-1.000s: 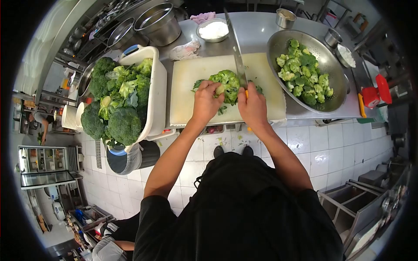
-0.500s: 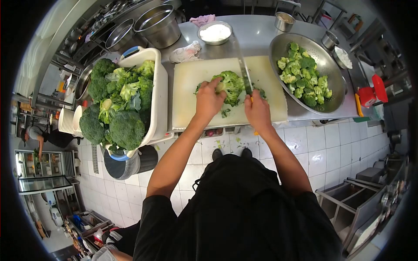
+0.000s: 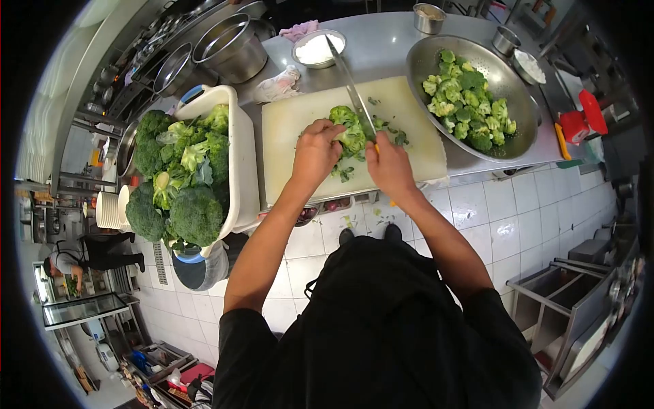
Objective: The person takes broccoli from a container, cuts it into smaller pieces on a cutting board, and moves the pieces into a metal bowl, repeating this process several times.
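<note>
A broccoli head lies on the white cutting board, its cut side partly showing. My left hand grips it from the left, fingers curled round its near side. In my right hand is a long knife, held by its yellow handle. The blade slants up and away to the left, right along the broccoli's right side. Small green trimmings are scattered on the board right of the blade, with more bits just below the broccoli.
On the left, a white tub is heaped with broccoli heads. A steel colander of cut florets stands right. Behind the board are a bowl of white stuff and a cloth. Another person bends at far left.
The knife has tipped further left, its blade now closer alongside the broccoli. More trimmings lie right of the blade. The whole view has shifted slightly.
</note>
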A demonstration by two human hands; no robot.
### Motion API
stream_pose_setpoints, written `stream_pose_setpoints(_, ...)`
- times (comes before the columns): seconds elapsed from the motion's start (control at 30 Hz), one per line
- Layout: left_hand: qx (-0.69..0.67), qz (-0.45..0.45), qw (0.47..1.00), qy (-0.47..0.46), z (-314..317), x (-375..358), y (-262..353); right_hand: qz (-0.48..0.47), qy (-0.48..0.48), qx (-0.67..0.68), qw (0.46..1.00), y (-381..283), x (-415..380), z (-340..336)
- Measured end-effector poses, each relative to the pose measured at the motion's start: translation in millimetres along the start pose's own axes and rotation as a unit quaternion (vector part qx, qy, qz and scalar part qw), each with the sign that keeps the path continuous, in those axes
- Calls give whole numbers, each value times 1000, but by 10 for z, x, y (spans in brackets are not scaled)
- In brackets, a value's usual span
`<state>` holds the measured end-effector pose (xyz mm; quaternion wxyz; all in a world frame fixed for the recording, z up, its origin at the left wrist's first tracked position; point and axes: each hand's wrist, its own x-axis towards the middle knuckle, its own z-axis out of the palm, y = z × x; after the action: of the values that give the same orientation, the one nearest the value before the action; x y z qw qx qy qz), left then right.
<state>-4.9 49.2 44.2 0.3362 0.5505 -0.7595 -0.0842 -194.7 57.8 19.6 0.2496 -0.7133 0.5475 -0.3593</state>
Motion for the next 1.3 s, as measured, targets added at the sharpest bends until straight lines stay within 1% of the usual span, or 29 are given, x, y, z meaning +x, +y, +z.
stream_pose_setpoints(0.07, -9, -19, 1000, -4, -8, 16, 8, -19, 7, 11, 1000, -2, 30, 121)
stream_pose_setpoints(0.17, -20, -51, 998, -19, -35, 21, 12, 0, -30, -9, 1000, 50, 76, 246)
stream_pose_setpoints(0.27, -17, -62, 998, -20, -44, 24, -8, -2, -14, -12, 1000, -103, 84, 132)
stream_pose_setpoints(0.37, -14, -58, 998, -18, -51, 27, -15, -40, 44, -2, 998, -151, 103, 124)
stream_pose_setpoints(0.47, -21, -61, 997, -33, -47, 43, 17, -5, -43, -42, 998, 33, 100, 305)
stream_pose_setpoints(0.57, -15, -56, 998, -31, -62, 56, 5, -19, -29, -30, 999, 148, 76, 365)
stream_pose_setpoints(0.67, -11, -31, 999, -27, -45, 64, -6, -12, -47, -82, 995, 107, 76, 271)
stream_pose_setpoints(0.73, -15, -8, 1000, -20, -42, 73, -39, -42, -59, -118, 990, 92, 115, 181)
stream_pose_setpoints(0.77, -20, -12, 999, -23, -40, 79, -50, -57, -64, -136, 987, 105, 138, 145)
stream_pose_setpoints(0.87, -31, -22, 999, -28, -67, 118, -53, -70, -67, -128, 987, 159, 196, 139)
stream_pose_setpoints(0.93, -34, -35, 998, -26, -57, 107, -40, -57, -57, -87, 993, 165, 195, 192)
stream_pose_setpoints(1.03, 15, -28, 999, -41, -40, 106, -28, -29, -49, -56, 997, 160, 206, 303)
stream_pose_setpoints(1.07, 7, -33, 998, -48, -46, 112, -38, -19, -48, -50, 997, 162, 204, 333)
stream_pose_setpoints(1.13, -8, -45, 997, -59, -90, 132, -56, -34, -57, -53, 996, 129, 231, 295)
stream_pose_setpoints(1.27, -15, -46, 997, -56, -106, 123, -65, -36, -84, -54, 994, 172, 271, 252)
stream_pose_setpoints(1.3, -19, -53, 997, -57, -104, 112, -67, -29, -74, -40, 996, 196, 263, 241)
